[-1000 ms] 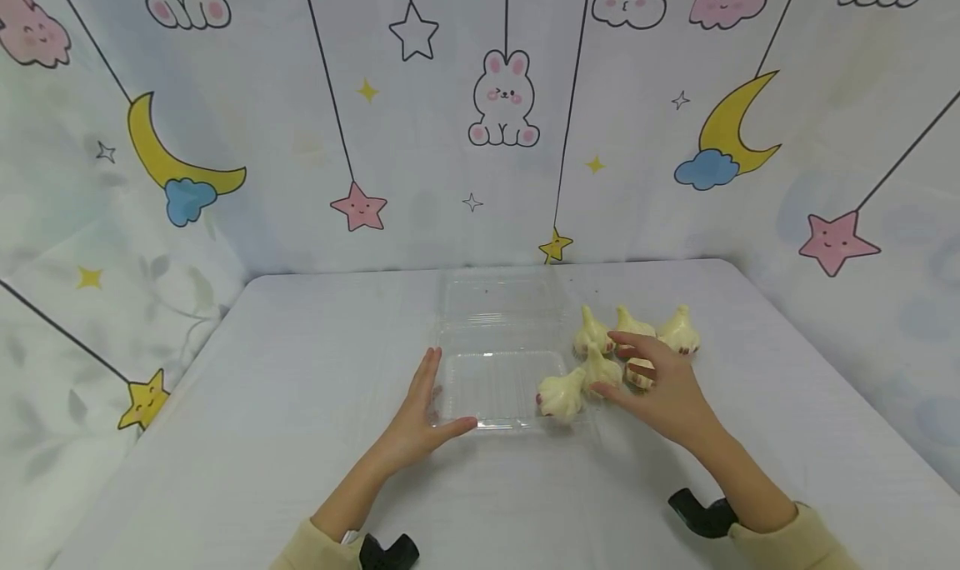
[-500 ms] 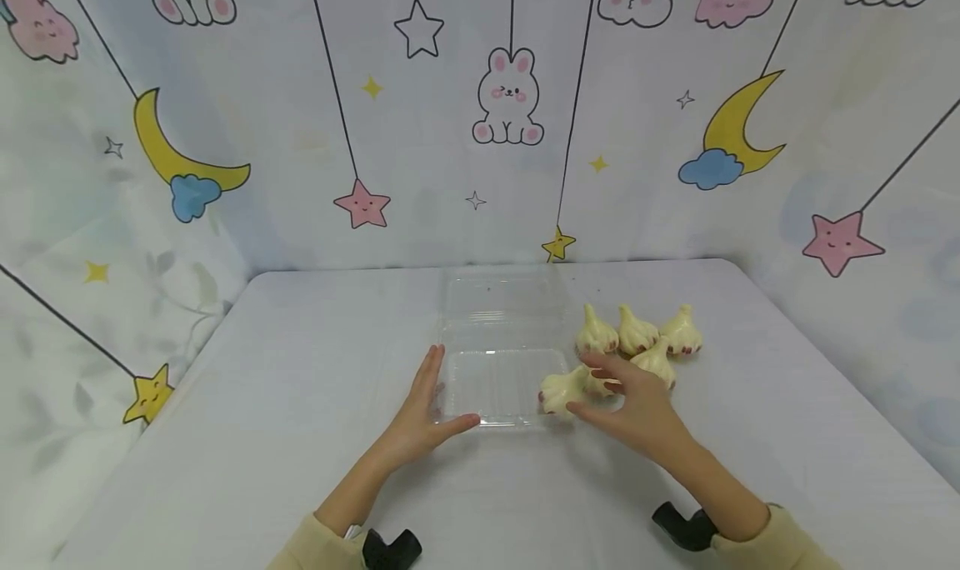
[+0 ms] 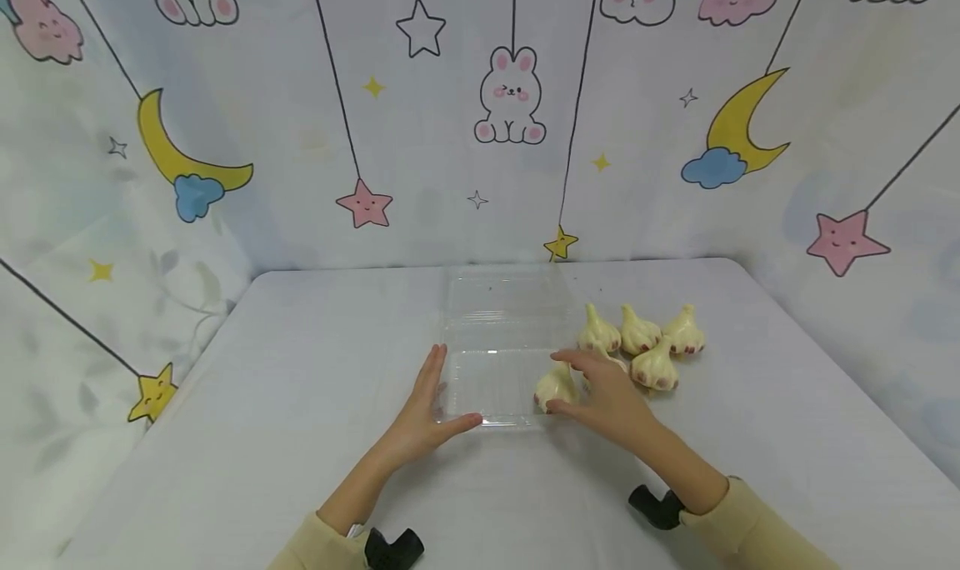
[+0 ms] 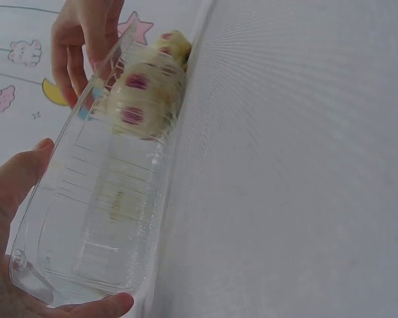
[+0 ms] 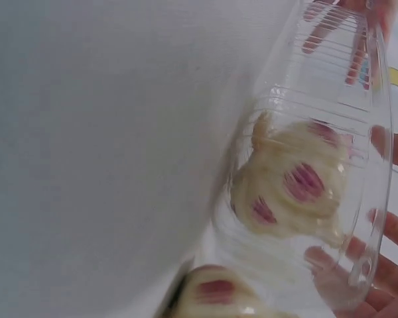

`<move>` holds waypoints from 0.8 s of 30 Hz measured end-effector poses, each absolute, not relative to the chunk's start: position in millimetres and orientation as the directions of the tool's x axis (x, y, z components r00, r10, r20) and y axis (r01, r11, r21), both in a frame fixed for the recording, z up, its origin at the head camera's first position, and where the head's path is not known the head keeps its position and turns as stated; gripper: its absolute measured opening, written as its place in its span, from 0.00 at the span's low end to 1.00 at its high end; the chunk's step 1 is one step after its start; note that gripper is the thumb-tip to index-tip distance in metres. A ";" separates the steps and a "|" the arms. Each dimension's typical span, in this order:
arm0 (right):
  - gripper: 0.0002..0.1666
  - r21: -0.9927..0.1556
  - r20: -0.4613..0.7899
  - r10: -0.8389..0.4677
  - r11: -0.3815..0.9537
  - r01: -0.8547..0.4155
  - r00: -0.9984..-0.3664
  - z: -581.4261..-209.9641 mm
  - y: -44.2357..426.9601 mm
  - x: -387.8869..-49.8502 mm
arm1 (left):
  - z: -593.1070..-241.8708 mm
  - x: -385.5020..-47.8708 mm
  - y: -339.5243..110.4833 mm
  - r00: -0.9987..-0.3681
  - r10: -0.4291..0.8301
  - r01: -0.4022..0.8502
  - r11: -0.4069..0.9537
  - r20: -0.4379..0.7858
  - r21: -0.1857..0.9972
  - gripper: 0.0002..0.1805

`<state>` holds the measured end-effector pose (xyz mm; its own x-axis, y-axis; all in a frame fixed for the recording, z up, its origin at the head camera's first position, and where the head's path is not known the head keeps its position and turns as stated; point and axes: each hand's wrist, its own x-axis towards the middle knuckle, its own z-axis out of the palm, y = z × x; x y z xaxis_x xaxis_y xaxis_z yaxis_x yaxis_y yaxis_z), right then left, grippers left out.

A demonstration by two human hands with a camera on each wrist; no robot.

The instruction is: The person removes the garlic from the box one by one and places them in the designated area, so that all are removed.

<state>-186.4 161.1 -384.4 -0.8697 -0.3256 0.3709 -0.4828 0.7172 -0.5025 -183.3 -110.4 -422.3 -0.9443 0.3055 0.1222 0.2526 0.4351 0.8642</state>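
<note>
A clear plastic clamshell container point(image 3: 491, 391) lies with its lid point(image 3: 506, 295) folded back. Along its left end rests my left hand point(image 3: 423, 416), fingers straight and thumb spread along the front edge. In the left wrist view the left thumb point(image 4: 113, 306) touches the near corner. One pale garlic bulb point(image 3: 553, 391) with purple marks sits inside the right end. My right hand point(image 3: 611, 395) reaches over that end, thumb and fingers on either side of this bulb. Its grip is partly hidden; in the right wrist view its fingers point(image 5: 395, 149) show above the wall.
Right of the container are several more garlic bulbs point(image 3: 655, 368), one partly hidden behind the right hand. A white cloth covers the table point(image 3: 322, 328). Behind it hangs a patterned backdrop point(image 3: 420, 145) with moons, stars and rabbits.
My right hand has moved left and down from over the bulbs outside to the bulb in the container. That bulb has shifted slightly left. My left hand has stayed in place.
</note>
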 end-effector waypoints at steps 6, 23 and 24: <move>0.35 -0.486 0.323 -0.359 0.731 -0.479 -0.876 -383.6 151.8 -195.9 | -421.5 -182.8 -110.8 -0.945 0.309 0.238 0.426 0.107 0.873 0.59; 0.38 -0.481 0.293 -0.389 0.730 -0.486 -0.873 -392.5 139.6 -209.9 | -420.3 -181.5 -109.6 -0.952 0.283 0.241 0.460 0.116 0.855 0.58; 0.39 -0.483 0.302 -0.388 0.725 -0.490 -0.871 -393.2 139.2 -210.3 | -420.4 -181.6 -109.7 -0.952 0.281 0.241 0.461 0.117 0.854 0.58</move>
